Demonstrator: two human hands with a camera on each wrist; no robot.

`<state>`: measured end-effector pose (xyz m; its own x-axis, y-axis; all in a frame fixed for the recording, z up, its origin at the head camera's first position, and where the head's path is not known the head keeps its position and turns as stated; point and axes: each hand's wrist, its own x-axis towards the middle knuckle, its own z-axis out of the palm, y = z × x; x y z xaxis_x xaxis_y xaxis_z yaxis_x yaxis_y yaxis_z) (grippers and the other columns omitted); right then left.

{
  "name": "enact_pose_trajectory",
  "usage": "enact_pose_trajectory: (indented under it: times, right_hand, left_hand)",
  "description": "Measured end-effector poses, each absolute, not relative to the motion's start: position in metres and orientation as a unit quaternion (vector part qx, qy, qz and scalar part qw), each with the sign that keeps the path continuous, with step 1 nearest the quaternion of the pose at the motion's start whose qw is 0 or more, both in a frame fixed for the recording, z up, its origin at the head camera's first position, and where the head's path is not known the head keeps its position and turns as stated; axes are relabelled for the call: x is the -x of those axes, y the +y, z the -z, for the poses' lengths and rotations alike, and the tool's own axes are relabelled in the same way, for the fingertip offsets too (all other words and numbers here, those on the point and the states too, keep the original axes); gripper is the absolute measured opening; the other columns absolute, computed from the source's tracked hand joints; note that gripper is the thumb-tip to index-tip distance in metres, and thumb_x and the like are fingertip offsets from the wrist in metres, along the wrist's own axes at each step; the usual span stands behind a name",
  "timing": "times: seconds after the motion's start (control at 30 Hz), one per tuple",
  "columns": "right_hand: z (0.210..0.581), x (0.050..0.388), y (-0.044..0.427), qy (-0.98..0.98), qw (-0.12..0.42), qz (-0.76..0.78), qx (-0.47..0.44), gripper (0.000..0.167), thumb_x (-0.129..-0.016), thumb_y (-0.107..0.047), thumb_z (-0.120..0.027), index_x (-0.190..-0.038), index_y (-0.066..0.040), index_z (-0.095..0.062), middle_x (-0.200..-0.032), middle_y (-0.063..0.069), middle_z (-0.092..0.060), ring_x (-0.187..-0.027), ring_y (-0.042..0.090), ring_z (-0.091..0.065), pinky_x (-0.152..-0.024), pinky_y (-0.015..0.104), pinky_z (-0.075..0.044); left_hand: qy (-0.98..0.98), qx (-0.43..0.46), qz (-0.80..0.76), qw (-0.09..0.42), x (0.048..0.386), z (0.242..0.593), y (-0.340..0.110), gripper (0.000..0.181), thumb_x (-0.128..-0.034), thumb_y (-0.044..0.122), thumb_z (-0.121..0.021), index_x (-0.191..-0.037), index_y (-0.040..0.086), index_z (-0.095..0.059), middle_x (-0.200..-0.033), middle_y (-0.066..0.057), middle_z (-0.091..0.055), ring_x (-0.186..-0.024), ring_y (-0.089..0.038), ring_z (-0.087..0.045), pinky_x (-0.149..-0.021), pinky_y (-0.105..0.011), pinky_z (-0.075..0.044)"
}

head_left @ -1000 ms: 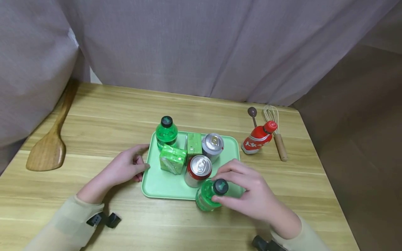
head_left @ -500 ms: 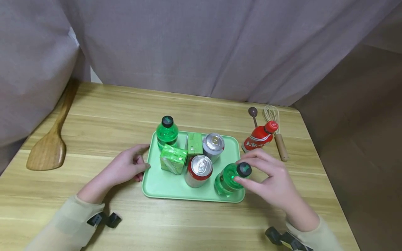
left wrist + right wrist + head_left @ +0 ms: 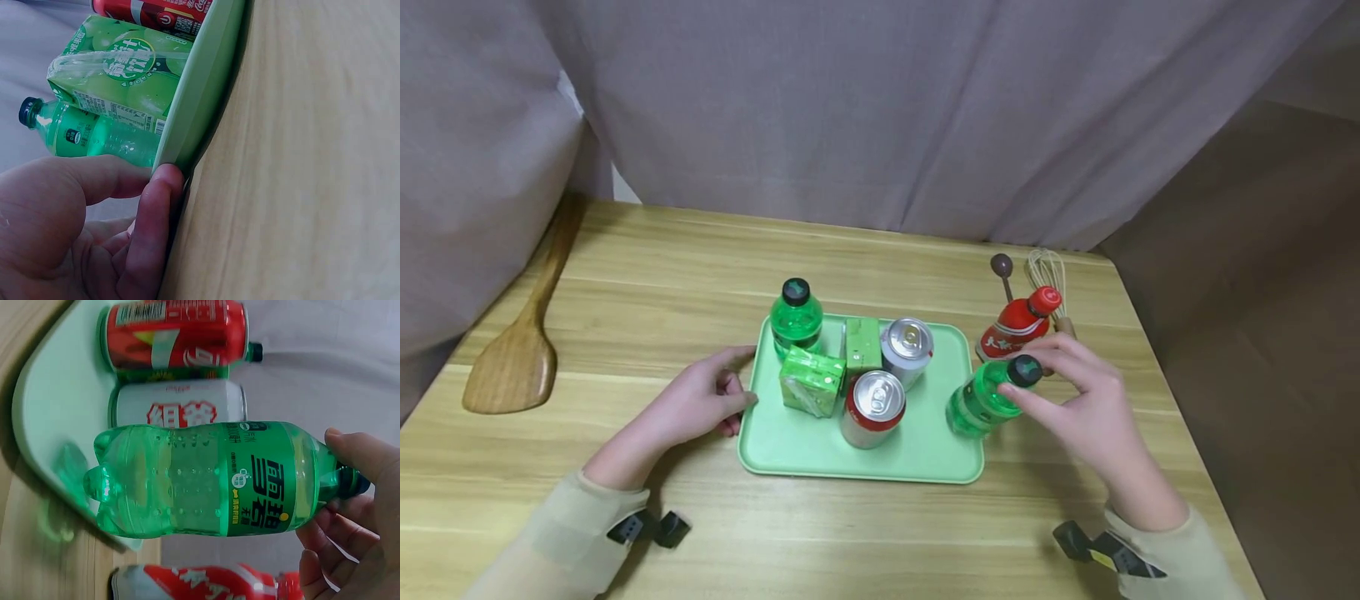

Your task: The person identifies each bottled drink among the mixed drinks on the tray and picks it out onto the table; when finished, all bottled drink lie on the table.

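Observation:
My right hand (image 3: 1086, 400) pinches a green soda bottle (image 3: 981, 407) just below its black cap. In the head view the bottle leans over the right side of the pale green tray (image 3: 805, 450); the right wrist view shows its base (image 3: 103, 484) apart from the tray surface. My left hand (image 3: 700, 398) pinches the tray's left rim (image 3: 203, 94) between thumb and fingers. Standing on the tray are another green bottle (image 3: 797, 321), two green drink cartons, one in front (image 3: 811, 383) and one behind (image 3: 862, 343), a red-and-silver can (image 3: 872, 417) and a white can (image 3: 907, 350).
A red bottle (image 3: 1017, 325) stands right of the tray, close to my right fingers. Behind it lie a whisk (image 3: 1045, 268) and a brown spoon (image 3: 1002, 265). A wooden spatula (image 3: 512, 367) lies at the far left. Grey curtain (image 3: 775, 108) borders the table's back.
My right hand has carried the green bottle from the tray's front edge rightward and back to the tray's right side. The left hand has stayed on the rim.

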<state>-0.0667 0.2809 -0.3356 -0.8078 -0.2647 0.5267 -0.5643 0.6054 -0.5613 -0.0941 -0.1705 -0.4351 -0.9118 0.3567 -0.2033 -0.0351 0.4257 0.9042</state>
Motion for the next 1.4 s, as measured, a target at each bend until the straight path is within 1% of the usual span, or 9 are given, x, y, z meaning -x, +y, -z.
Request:
enact_pose_trajectory:
  times: [0.13, 0.27, 0.4, 0.5, 0.73, 0.9, 1.17, 1.4]
  right_hand:
    - [0.337, 0.069, 0.291, -0.880, 0.206, -0.373, -0.209, 0.043, -0.065, 0.010, -0.091, -0.103, -0.006, -0.080, -0.101, 0.000, -0.071, -0.086, 0.004, -0.058, -0.075, 0.015, -0.047]
    - [0.339, 0.072, 0.299, -0.889, 0.219, -0.361, -0.178, 0.041, -0.066, 0.010, -0.091, -0.103, -0.005, -0.080, -0.102, -0.004, -0.069, -0.084, 0.003, -0.055, -0.071, 0.012, -0.044]
    - [0.341, 0.075, 0.306, -0.891, 0.231, -0.359, -0.155, 0.037, -0.068, 0.010, -0.091, -0.101, -0.003, -0.080, -0.102, -0.008, -0.068, -0.082, 0.001, -0.055, -0.071, 0.009, -0.044]
    - [0.344, 0.077, 0.310, -0.892, 0.238, -0.357, -0.145, 0.037, -0.067, 0.010, -0.091, -0.101, -0.001, -0.080, -0.102, -0.011, -0.067, -0.081, 0.000, -0.055, -0.071, 0.007, -0.044]
    - [0.348, 0.079, 0.317, -0.899, 0.235, -0.352, -0.112, 0.038, -0.069, 0.007, -0.091, -0.104, -0.002, -0.081, -0.102, -0.018, -0.065, -0.083, 0.000, -0.055, -0.073, 0.007, -0.043]
    - [0.351, 0.079, 0.320, -0.903, 0.225, -0.353, -0.099, 0.035, -0.071, 0.005, -0.091, -0.104, -0.003, -0.080, -0.101, -0.019, -0.065, -0.082, 0.002, -0.056, -0.073, 0.007, -0.043]
    - [0.356, 0.079, 0.323, -0.904, 0.205, -0.366, -0.086, 0.038, -0.073, 0.005, -0.089, -0.108, -0.004, -0.079, -0.101, -0.019, -0.064, -0.081, 0.006, -0.056, -0.072, 0.007, -0.044]
    - [0.360, 0.079, 0.323, -0.899, 0.210, -0.371, -0.100, 0.037, -0.074, 0.009, -0.088, -0.107, -0.003, -0.078, -0.100, -0.015, -0.063, -0.079, 0.008, -0.056, -0.071, 0.006, -0.045]
  left_hand:
    - [0.825, -0.099, -0.524, 0.186, 0.094, 0.435, -0.170, 0.077, -0.0946, 0.005, -0.069, -0.160, 0.001, -0.029, -0.076, -0.011, -0.064, -0.061, -0.024, -0.066, -0.053, -0.035, -0.061]
    - [0.826, -0.100, -0.522, 0.187, 0.094, 0.436, -0.170, 0.076, -0.0947, 0.004, -0.069, -0.160, 0.000, -0.029, -0.076, -0.011, -0.064, -0.061, -0.023, -0.067, -0.053, -0.036, -0.062]
    - [0.827, -0.095, -0.521, 0.190, 0.095, 0.438, -0.170, 0.076, -0.0949, 0.004, -0.068, -0.160, 0.001, -0.030, -0.076, -0.011, -0.064, -0.061, -0.023, -0.067, -0.053, -0.036, -0.062]
    - [0.827, -0.093, -0.521, 0.191, 0.095, 0.439, -0.170, 0.076, -0.0950, 0.004, -0.068, -0.160, 0.002, -0.029, -0.076, -0.011, -0.064, -0.062, -0.024, -0.068, -0.054, -0.036, -0.062]
    - [0.827, -0.098, -0.521, 0.188, 0.094, 0.438, -0.171, 0.076, -0.0950, 0.004, -0.068, -0.160, 0.000, -0.029, -0.075, -0.012, -0.064, -0.061, -0.024, -0.067, -0.053, -0.036, -0.062]
    - [0.826, -0.097, -0.522, 0.188, 0.095, 0.437, -0.171, 0.077, -0.0948, 0.004, -0.068, -0.161, 0.001, -0.029, -0.075, -0.011, -0.064, -0.061, -0.024, -0.067, -0.053, -0.036, -0.062]
    - [0.822, -0.100, -0.530, 0.184, 0.094, 0.437, -0.171, 0.079, -0.0943, 0.004, -0.070, -0.161, 0.000, -0.028, -0.075, -0.011, -0.064, -0.061, -0.024, -0.066, -0.052, -0.035, -0.061]
    - [0.824, -0.098, -0.527, 0.185, 0.094, 0.437, -0.171, 0.077, -0.0944, 0.004, -0.069, -0.160, 0.001, -0.029, -0.075, -0.011, -0.064, -0.060, -0.024, -0.067, -0.052, -0.035, -0.061]
